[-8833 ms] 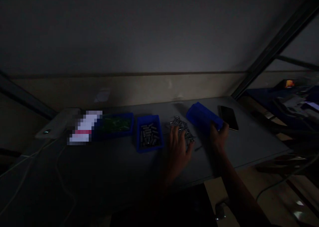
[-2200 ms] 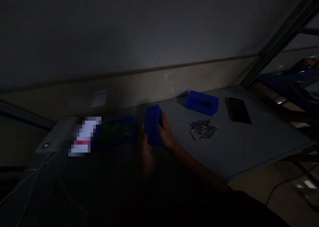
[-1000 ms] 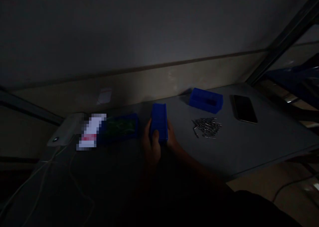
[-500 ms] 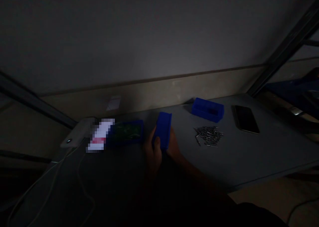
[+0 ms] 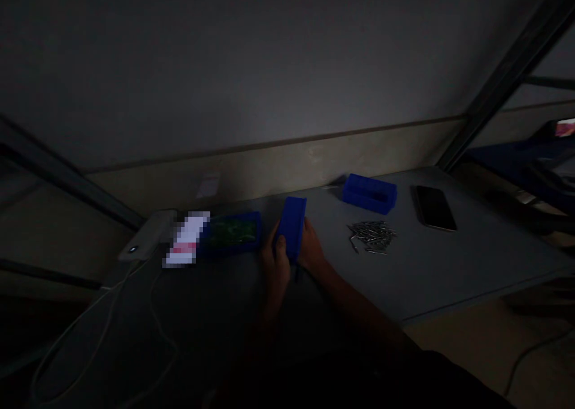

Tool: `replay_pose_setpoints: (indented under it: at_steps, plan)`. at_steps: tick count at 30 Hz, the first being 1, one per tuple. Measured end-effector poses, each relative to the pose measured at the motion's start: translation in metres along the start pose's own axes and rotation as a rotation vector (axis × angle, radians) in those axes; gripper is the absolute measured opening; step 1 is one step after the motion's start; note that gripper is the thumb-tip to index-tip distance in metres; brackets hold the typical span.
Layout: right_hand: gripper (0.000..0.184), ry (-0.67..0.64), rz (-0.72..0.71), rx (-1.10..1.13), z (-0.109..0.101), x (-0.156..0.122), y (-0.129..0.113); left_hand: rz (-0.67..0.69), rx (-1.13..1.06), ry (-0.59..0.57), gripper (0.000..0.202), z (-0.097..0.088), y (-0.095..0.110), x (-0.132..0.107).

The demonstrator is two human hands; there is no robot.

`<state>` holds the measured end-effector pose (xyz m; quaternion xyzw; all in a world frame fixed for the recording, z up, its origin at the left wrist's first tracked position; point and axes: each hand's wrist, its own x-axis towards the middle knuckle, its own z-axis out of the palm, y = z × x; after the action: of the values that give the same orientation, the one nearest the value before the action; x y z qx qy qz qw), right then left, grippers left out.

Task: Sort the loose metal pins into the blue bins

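Between my hands is a small blue plastic bin (image 5: 291, 224), tipped so that a broad flat face shows. My left hand (image 5: 275, 264) grips its left side, thumb across the near face. At the right side, my right hand (image 5: 311, 248) presses against the bin, its fingers mostly hidden behind it. To the right lies a loose pile of thin metal pieces (image 5: 374, 235), too dark to name exactly. Behind that pile stands a second blue bin (image 5: 369, 194). On the left, another blue bin (image 5: 258, 232) contains green items (image 5: 231, 232).
A phone-like dark slab (image 5: 435, 208) lies at the right of the grey table (image 5: 431, 271). A blurred bright screen (image 5: 187, 239) and a white box (image 5: 150, 235) with cables (image 5: 105, 313) sit at left. The wall (image 5: 269, 157) runs along the back.
The view has shifted slightly, and the lighting is a little brighter. Both hands keep hold of the bin, and more of the right hand shows beside it.
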<state>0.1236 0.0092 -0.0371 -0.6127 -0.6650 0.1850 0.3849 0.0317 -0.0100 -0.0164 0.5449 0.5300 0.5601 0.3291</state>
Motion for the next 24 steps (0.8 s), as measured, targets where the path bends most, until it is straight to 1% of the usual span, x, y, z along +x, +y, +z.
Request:
replay_pose_setpoints:
  at_steps: [3,8,11,16,19,22,24]
  plan:
    - [0.045,-0.001,0.019,-0.077,-0.003,0.000,-0.003,-0.039,-0.027,-0.005,0.039,-0.002,-0.001,0.002]
    - [0.044,-0.037,0.045,-0.233,-0.010,-0.001,-0.008,-0.064,-0.039,-0.054,0.039,-0.007,0.002,0.004]
    - [0.040,-0.073,0.066,-0.276,-0.011,-0.002,-0.007,-0.056,0.001,-0.068,0.040,-0.009,0.003,0.004]
    - [0.044,-0.100,0.089,-0.315,-0.014,0.004,-0.008,-0.025,0.028,-0.119,0.041,-0.012,0.004,0.004]
    - [0.038,-0.135,0.123,-0.387,-0.017,0.010,-0.010,-0.015,0.040,-0.154,0.042,-0.013,0.006,0.005]
    - [0.037,-0.157,0.144,-0.456,-0.020,0.013,-0.014,-0.037,0.087,-0.175,0.044,-0.014,0.007,0.006]
    - [0.039,-0.162,0.139,-0.487,-0.021,0.012,-0.017,-0.052,0.106,-0.167,0.044,-0.015,0.006,0.007]
